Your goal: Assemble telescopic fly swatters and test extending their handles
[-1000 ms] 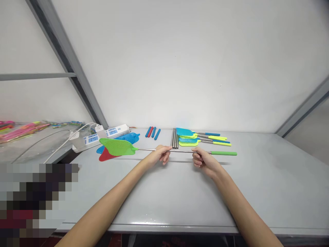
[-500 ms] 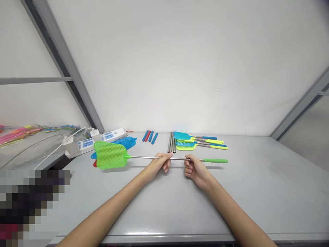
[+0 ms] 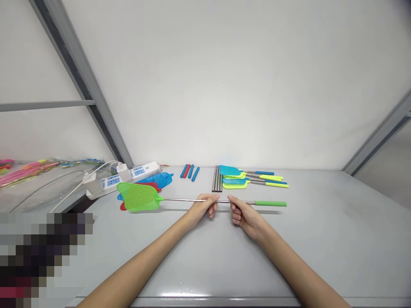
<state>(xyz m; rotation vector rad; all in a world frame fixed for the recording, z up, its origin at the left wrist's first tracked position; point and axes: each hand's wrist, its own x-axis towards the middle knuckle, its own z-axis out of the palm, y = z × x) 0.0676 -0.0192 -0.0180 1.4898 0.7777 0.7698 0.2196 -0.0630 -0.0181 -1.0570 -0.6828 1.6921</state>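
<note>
A green fly swatter (image 3: pixel 141 197) with a metal rod and green grip lies level across my view, held a little above the table. My left hand (image 3: pixel 203 206) pinches the rod near its middle, thumb on top. To the right, my right hand (image 3: pixel 245 214) is closed on the same rod, just short of the green grip (image 3: pixel 270 204). A small gap separates the two hands. Behind the green head, blue swatter heads (image 3: pixel 165 179) and a red one (image 3: pixel 154 185) lie partly covered.
Several metal tubes (image 3: pixel 217 179) stand beside a stack of blue and yellow swatters (image 3: pixel 233 171). Blue and red grips (image 3: pixel 190 172) lie further left. A white power strip (image 3: pixel 141 170) with plugs and cables sits at the left. Plastic-wrapped colourful items (image 3: pixel 32 171) lie beyond.
My hands have come slightly closer together along the rod. The whole view has shifted a little, and more of the red swatter head now shows behind the green one.
</note>
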